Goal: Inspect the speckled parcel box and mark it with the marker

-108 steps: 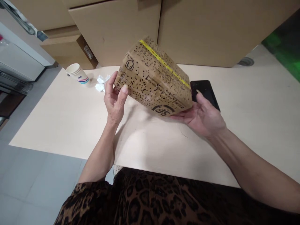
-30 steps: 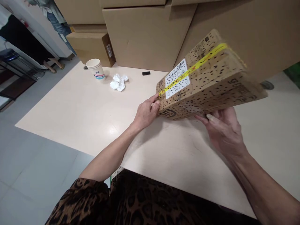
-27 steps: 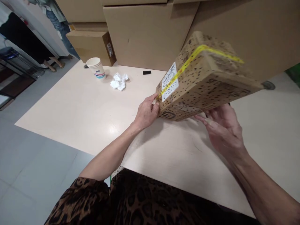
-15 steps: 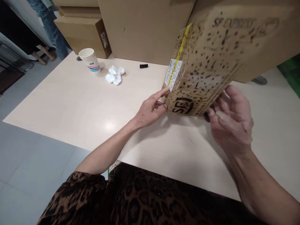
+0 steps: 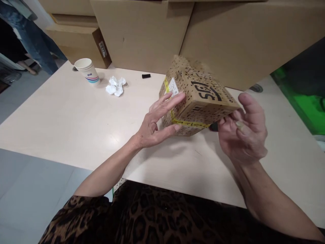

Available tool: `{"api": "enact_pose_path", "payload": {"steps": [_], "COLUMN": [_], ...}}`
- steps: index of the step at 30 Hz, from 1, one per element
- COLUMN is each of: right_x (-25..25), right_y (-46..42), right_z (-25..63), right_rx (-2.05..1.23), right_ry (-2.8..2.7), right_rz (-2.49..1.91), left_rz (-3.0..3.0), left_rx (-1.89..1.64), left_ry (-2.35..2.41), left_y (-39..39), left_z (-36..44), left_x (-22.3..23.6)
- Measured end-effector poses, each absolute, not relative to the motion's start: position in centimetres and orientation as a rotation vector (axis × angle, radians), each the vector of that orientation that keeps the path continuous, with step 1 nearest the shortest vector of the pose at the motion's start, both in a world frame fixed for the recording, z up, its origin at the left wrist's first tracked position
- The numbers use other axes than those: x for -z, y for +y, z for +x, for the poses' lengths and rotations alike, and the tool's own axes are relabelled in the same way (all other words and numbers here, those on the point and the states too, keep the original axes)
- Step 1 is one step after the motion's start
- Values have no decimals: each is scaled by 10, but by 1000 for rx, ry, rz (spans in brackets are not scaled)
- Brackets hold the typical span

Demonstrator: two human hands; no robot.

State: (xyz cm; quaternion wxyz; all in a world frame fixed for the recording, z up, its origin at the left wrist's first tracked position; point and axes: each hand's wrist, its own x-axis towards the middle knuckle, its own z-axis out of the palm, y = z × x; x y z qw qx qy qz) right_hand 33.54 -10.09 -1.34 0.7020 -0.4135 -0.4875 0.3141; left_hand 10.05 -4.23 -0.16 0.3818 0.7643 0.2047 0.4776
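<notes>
A cardboard box (image 5: 203,113) with black speckles, large "SF" lettering, yellow tape and a white label is tilted above the table. My left hand (image 5: 158,123) is against its left side, fingers spread over the label side and thumb at the front lower edge. Under the box's right corner, my right hand (image 5: 245,130) supports it with curled fingers, palm turned up. A small dark object (image 5: 213,127) shows beside those fingertips, below the box; its kind is hidden.
Large cardboard boxes (image 5: 142,37) line the table's back. On the pale table (image 5: 63,125) are stacked paper cups (image 5: 87,73), crumpled white tissue (image 5: 116,86) and a small black cylinder (image 5: 146,76). Another person's jeans (image 5: 33,37) show at the upper left.
The box has turned and tipped down, so its taped end now faces me and its large top side is foreshortened. My left hand's fingers have spread wider.
</notes>
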Motion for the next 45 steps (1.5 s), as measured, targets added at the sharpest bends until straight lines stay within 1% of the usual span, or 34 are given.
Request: {"api": "enact_pose_path", "payload": {"steps": [4, 9, 16, 19, 24, 27, 30, 35, 41, 45], "right_x": [8, 9, 36, 48, 47, 38, 29, 27, 33, 31], "right_y": [-107, -113, -105, -102, -102, -102, -100, -93, -91, -95], "right_z": [332, 327, 322, 323, 323, 321, 322, 329, 325, 327], "right_rx": [-669, -702, -862, -910, -1004, -1033, -1087, -1162, -1230, -1186], "right_ry": [-1105, -1169, -1278, -1300, -1296, -1209, -1103, -975, -970, -1079], "right_rz": [-869, -844, -811, -868, -881, -841, -814, -889, -867, -821], "left_rz": [1881, 1719, 1470, 1419, 1622, 1810, 1955, 1829, 1957, 1749], "left_rx": [-1261, -1342, -1294, -1229, -1137, -1200, -1299, -1354, -1327, -1310], "left_ry": [473, 535, 629, 663, 703, 739, 639, 459, 632, 661], "left_y": [-46, -44, -30, -24, -25, -27, -27, -26, -23, -24], "left_z": [102, 108, 111, 109, 104, 97, 91, 92, 97, 97], "left_x": [-1, 6, 28, 31, 26, 24, 24, 23, 30, 30]}}
